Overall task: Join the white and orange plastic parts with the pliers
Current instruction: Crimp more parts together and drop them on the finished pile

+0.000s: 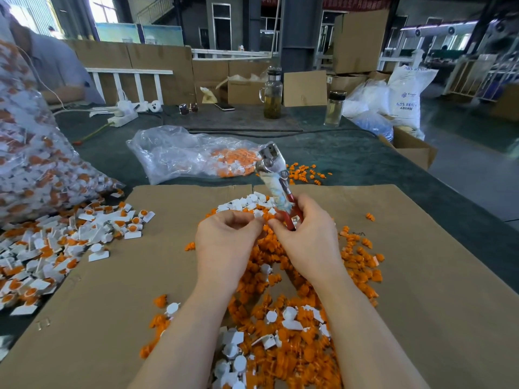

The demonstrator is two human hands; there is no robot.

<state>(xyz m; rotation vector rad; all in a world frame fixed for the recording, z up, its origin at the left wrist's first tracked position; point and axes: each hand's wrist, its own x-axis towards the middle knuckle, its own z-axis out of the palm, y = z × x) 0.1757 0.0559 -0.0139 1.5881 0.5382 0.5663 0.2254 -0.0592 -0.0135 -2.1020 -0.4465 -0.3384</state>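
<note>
Right hand (304,234) grips the upright pliers (276,182), left hand (224,237) pinches a white part (259,213) just beside them.

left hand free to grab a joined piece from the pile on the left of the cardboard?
Probably not yet. The left hand is pinching a white part against the right hand, which holds the pliers. The path to the joined pile looks unobstructed.
</note>
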